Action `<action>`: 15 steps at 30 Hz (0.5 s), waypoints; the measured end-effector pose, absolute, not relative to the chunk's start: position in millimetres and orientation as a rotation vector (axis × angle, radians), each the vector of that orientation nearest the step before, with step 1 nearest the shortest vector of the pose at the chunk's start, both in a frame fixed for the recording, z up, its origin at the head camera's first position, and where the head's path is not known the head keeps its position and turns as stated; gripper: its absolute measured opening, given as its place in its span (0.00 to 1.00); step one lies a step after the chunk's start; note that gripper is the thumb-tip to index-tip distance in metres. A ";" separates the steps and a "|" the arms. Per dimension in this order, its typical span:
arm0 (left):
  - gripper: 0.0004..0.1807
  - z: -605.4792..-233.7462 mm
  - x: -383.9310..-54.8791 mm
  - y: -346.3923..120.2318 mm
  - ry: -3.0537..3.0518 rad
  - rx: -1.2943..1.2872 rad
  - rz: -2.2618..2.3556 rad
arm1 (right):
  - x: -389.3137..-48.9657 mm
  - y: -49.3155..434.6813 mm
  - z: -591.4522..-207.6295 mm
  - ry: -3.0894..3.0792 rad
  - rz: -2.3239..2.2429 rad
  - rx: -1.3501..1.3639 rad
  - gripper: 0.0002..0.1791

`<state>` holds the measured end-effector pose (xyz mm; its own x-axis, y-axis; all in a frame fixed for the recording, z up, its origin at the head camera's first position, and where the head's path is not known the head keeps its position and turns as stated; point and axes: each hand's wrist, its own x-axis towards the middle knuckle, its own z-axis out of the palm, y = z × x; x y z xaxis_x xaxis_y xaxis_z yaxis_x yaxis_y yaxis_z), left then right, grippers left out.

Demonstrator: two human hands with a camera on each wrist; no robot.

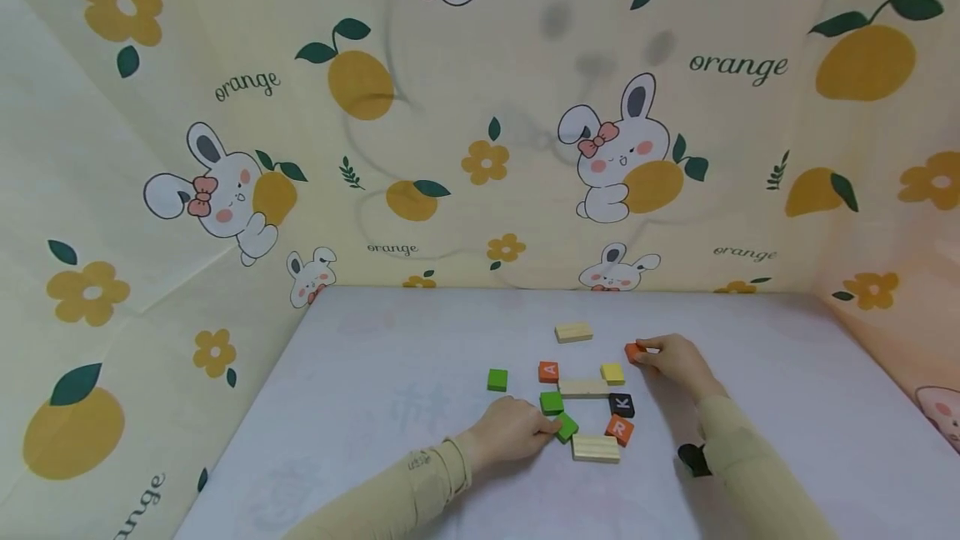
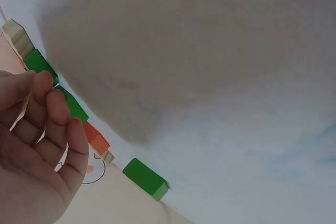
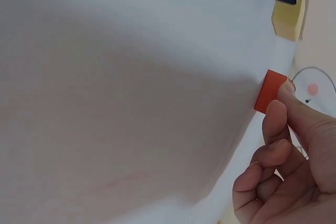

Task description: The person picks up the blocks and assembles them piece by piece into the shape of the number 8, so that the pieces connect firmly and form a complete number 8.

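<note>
In the head view my left hand (image 1: 513, 430) is at the lower left of a loose ring of blocks, thumb and forefinger at the corner of a tilted green block (image 1: 567, 427). The left wrist view shows that hand's fingers curled, their tips at the green block (image 2: 41, 66). My right hand (image 1: 678, 363) pinches an orange-red block (image 1: 633, 352) at the ring's upper right. The right wrist view shows the orange-red block (image 3: 270, 92) between thumb and forefinger. Another green block (image 1: 551, 403) sits just above the tilted one.
Around the ring lie an orange A block (image 1: 548, 372), a yellow block (image 1: 612, 373), a black K block (image 1: 621, 405), an orange R block (image 1: 619, 430) and wooden planks (image 1: 596, 449) (image 1: 583, 390). Apart are a plank (image 1: 573, 332) and a green block (image 1: 497, 380).
</note>
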<state>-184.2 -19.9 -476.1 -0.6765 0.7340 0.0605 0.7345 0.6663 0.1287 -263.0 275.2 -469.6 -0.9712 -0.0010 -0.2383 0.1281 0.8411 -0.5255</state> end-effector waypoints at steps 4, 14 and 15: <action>0.12 -475.9 -184.1 -20.0 -2.872 -1.257 -0.247 | -268.0 265.0 -468.6 2.782 -0.814 0.072 0.25; 0.11 -477.5 -185.3 -18.5 -2.873 -1.247 -0.280 | -274.5 242.6 -465.5 2.734 -0.827 0.045 0.23; 0.11 -477.0 -185.3 -18.2 -2.875 -1.246 -0.285 | -274.8 241.4 -464.5 2.734 -0.825 0.040 0.22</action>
